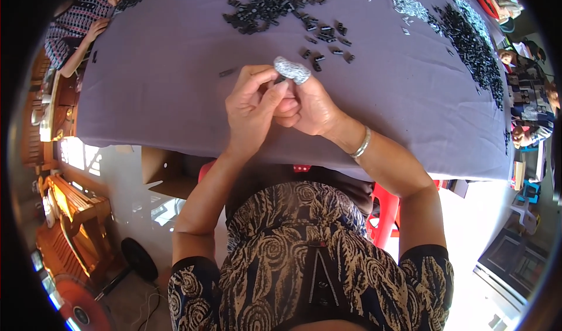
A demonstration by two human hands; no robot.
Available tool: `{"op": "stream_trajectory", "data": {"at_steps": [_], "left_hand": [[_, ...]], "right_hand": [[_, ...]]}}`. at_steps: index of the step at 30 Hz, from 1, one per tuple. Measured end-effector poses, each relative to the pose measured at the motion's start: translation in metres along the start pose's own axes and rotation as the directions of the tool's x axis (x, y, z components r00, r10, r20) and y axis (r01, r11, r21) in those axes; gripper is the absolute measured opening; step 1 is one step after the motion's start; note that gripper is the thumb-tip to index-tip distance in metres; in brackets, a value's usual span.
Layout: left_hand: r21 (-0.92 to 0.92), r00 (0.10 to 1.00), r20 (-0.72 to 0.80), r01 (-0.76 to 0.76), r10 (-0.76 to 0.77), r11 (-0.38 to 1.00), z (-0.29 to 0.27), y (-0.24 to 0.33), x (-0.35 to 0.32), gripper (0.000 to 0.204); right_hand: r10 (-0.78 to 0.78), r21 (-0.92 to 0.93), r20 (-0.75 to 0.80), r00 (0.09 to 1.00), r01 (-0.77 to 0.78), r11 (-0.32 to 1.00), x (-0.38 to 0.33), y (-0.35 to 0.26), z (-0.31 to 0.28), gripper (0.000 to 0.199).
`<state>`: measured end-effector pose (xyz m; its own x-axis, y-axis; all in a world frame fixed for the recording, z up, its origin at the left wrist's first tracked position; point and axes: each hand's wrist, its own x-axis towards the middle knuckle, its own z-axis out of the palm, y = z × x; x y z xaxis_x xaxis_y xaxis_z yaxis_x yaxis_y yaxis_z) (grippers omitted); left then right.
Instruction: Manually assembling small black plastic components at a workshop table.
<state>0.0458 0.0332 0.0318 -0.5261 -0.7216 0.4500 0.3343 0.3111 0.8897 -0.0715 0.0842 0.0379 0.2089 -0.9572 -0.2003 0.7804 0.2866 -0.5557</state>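
Observation:
My left hand [249, 105] and my right hand [315, 107] meet over the near part of the cloth-covered table [170, 97]. Between their fingertips is a small black piece [280, 80], mostly hidden, so its exact shape does not show. Both hands are closed round it in a pinch. A mottled grey wrap [291, 70] covers my right thumb, and a silver bangle [363, 142] circles that wrist. Just beyond my hands lie several loose black plastic pieces [319, 57], small and oblong. One more dark piece [226, 72] rests left of my left hand.
A heap of black pieces [257, 12] lies farther back. At the right are a larger black heap [471, 50] and pale, clear-looking pieces [410, 6]. Other people sit along the left [82, 23] and right [530, 105] edges. A fan [82, 310] stands at lower left.

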Motion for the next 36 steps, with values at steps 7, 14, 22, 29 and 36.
{"op": "stream_trajectory", "data": {"at_steps": [7,14,22,29,36], "left_hand": [[-0.068,0.998,-0.032,0.045,-0.047,0.997,0.000,0.000,0.000,0.017],[-0.073,0.997,-0.031,0.066,-0.068,0.995,-0.002,-0.003,0.000,0.016],[-0.154,0.994,0.016,0.107,-0.106,0.982,-0.001,0.003,0.001,0.016],[-0.159,0.993,0.100,0.083,-0.068,0.984,0.005,0.011,0.003,0.022],[-0.283,0.981,0.022,0.190,-0.191,0.940,0.012,0.006,-0.004,0.019]], "right_hand": [[0.025,-0.006,0.005,1.000,-0.025,1.000,-0.001,-0.005,0.005,0.053],[0.024,-0.083,0.015,1.000,-0.022,0.996,0.001,-0.001,-0.003,0.048],[0.074,0.009,0.091,0.993,-0.075,0.997,-0.004,-0.004,-0.002,0.043],[-0.042,-0.189,0.022,0.999,0.045,0.981,-0.002,0.014,-0.004,0.036],[-0.073,-0.058,-0.042,0.996,0.070,0.996,-0.002,0.027,-0.005,0.033]]}}
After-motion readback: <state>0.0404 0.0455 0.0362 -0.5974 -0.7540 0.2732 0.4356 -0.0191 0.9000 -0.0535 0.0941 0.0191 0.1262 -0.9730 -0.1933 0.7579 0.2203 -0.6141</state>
